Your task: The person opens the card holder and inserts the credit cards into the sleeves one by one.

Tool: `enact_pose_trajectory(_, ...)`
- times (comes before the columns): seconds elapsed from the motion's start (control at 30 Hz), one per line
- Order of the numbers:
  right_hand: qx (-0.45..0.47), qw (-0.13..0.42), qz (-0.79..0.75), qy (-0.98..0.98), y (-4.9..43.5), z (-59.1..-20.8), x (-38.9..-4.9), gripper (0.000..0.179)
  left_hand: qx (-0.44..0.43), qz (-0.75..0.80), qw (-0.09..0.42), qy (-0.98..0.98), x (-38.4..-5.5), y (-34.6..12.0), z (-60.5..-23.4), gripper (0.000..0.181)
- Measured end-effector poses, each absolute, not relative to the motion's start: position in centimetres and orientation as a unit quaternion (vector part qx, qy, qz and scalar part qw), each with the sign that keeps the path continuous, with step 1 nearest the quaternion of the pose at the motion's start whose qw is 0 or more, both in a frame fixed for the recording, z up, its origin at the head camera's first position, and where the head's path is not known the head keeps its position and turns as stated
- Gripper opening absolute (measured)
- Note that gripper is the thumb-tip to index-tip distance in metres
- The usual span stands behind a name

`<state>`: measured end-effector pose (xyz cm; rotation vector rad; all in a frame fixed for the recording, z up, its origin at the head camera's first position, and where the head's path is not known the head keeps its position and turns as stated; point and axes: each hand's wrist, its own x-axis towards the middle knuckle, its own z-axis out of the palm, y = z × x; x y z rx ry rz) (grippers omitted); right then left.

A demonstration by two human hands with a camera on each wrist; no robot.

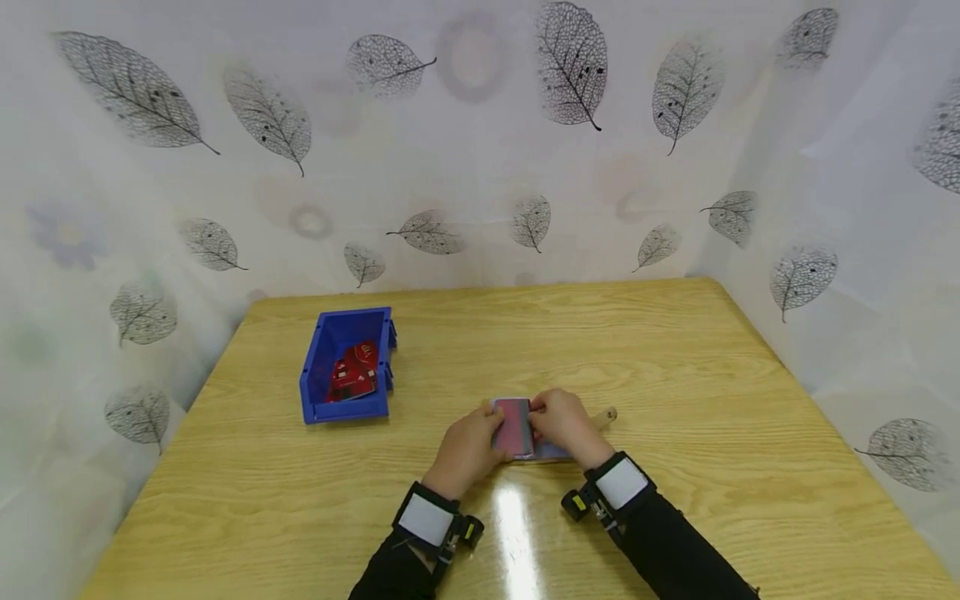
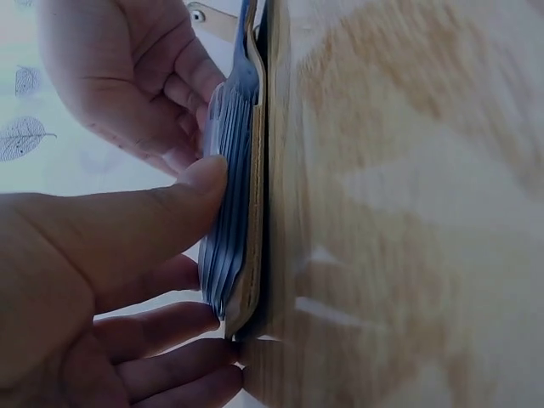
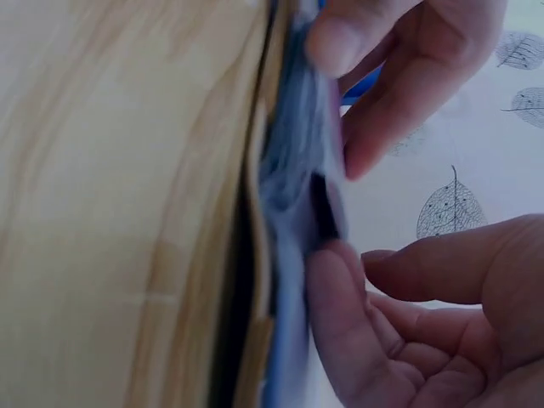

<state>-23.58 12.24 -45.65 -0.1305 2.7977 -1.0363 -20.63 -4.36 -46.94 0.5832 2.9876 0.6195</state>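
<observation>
A card holder (image 1: 555, 451) with a stack of clear sleeves (image 2: 231, 183) and a tan inner edge lies opened on the table. Its top sleeve (image 1: 513, 429) shows pink on the left and grey on the right. My left hand (image 1: 467, 446) grips the left side of the stack, thumb on top and other fingers at the edge. With bent fingers, my right hand (image 1: 564, 423) pinches the right edge of the top sleeve. Beside those fingertips a dark strip (image 3: 323, 208) shows at the sleeve's side. A tan strap (image 1: 603, 417) sticks out beyond the right hand.
A blue bin (image 1: 313, 375) stands at the back left, holding several red cards (image 1: 354, 372). The wooden table (image 1: 735, 433) extends around the hands, and a leaf-printed sheet (image 1: 480, 150) hangs behind and beside it.
</observation>
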Motion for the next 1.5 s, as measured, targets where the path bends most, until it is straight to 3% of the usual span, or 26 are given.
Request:
enact_pose_trajectory(0.23, -0.103, 0.028, -0.27, 0.957, 11.2, -45.6, -23.4, 0.019, 0.202, 0.178, -0.011, 0.963, -20.7, -4.5, -46.9, 0.043)
enact_pose_trajectory(0.43, -0.127, 0.04, -0.284, 0.949, 12.1, -45.6, -23.7, 0.015, 0.189, 0.173, 0.009, 0.967, -20.7, -4.9, -46.4, 0.046)
enact_pose_trajectory(0.9, -0.248, 0.089, -0.209, 0.942, 14.0, -46.1, -23.4, 0.081, 0.122, 0.173, 0.026, 0.977, -19.9, -8.8, -45.9, 0.06)
enact_pose_trajectory(1.17, -0.284, 0.099, -0.19, 0.935, 13.5, -45.8, -23.4, 0.082, 0.131, 0.186, 0.047, 0.973, -20.0, -10.3, -45.3, 0.059)
enact_pose_trajectory(1.3, -0.278, 0.104, -0.188, 0.936, 13.4, -46.0, -23.2, 0.082, 0.11, 0.223, 0.075, 0.966, -21.1, -11.7, -43.4, 0.048)
enact_pose_trajectory(1.4, -0.275, 0.105, -0.187, 0.937, 13.2, -46.0, -22.9, 0.082, 0.061, 0.239, 0.013, 0.969, -22.6, -13.8, -41.3, 0.036)
enact_pose_trajectory(1.5, -0.274, 0.098, -0.186, 0.939, 13.1, -46.1, -22.7, 0.081, 0.018, 0.244, -0.107, 0.964, -24.3, -16.4, -40.0, 0.026)
